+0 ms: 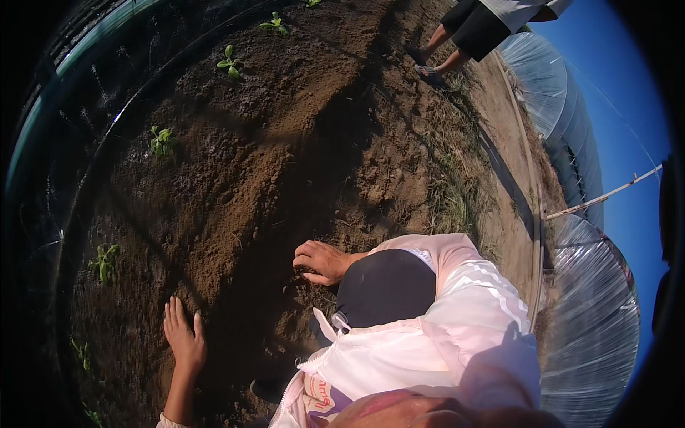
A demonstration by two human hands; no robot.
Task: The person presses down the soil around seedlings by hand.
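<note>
My left hand [184,334] lies on the brown soil [230,230] of a raised bed, palm down with the thumb apart from the fingers. Nothing shows in it. My right hand [324,262] rests near my dark-clad knee, its fingers curled over the soil of the furrow; whether it holds anything is hidden. A leafy seedling [104,264] grows in the bed beyond my left hand, and a second seedling [161,142] stands farther along the same row. Several more small green seedlings continue the row.
A dark hose or pipe [85,171] curves along the bed's far side. Another person [476,32] in sandals stands at the top right. Dry grass [455,187] borders a dirt path [508,176], with plastic-covered greenhouses [588,310] beyond and a thin pole [604,197] sticking out.
</note>
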